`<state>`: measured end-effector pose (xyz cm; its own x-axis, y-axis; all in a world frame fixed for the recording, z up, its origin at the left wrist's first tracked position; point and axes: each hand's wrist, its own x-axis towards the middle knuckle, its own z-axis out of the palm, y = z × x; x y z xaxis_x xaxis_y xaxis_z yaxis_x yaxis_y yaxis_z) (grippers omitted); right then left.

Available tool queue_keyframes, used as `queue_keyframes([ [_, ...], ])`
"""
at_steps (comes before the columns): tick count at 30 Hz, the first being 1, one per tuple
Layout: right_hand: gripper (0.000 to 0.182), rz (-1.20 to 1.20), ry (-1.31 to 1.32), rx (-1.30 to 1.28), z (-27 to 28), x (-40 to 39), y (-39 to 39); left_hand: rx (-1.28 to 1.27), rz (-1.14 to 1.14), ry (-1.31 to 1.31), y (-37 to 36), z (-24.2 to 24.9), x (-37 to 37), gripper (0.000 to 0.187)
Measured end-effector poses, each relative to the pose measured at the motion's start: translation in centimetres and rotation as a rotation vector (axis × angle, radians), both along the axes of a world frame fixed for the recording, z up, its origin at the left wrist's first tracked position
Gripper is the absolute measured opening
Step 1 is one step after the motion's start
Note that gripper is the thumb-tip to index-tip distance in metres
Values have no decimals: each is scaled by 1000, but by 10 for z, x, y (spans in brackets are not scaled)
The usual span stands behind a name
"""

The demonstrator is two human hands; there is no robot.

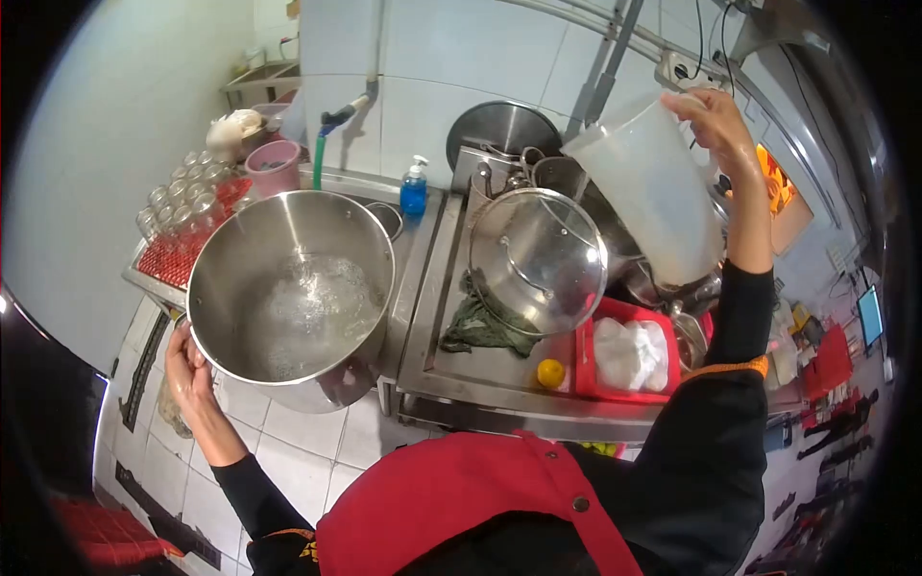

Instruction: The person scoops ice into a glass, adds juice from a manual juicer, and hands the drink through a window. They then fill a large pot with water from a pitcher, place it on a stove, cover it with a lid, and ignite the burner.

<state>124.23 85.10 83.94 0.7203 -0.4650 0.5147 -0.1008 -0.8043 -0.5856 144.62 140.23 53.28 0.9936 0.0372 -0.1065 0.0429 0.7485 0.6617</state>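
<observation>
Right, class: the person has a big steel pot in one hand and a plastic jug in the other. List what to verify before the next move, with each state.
1. Left hand grips the steel pot rim: ok.
2. Right hand holds the plastic jug: ok.
3. Pot fully supported: not ok, it overhangs the counter edge.
4. Water in pot: ok, a little.
5. Jug contents: cannot tell.
6. Glass lid stable on rack: cannot tell.
</observation>
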Motion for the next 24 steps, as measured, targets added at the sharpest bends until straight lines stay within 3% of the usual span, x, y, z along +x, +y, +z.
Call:
queue_keyframes([
  [2, 37, -170, 166, -310, -8, 9, -26, 27, 19, 49, -7, 13, -9, 9],
  [3, 37, -174, 168, -307, -14, 17, -44, 30, 14, 50, -6, 11, -8, 9],
  [5, 39, -178, 377, -593, -28, 33, -78, 5, 3, 20, -1, 6, -5, 10],
  [8, 41, -255, 544, -776, -47, 51, -96, -46, -14, 10, -6, 11, -10, 11],
  [14, 34, -341, 749, -770, -74, 76, -101, -14, 53, 12, -9, 13, -11, 16],
  [18, 36, -350, 798, -841, -79, 75, -79, -29, -16, 3, 1, 4, -4, 17],
  [24, 32, -603, 319, -937, -70, 22, -112, -45, -114, -1, 4, 4, -1, 23],
])
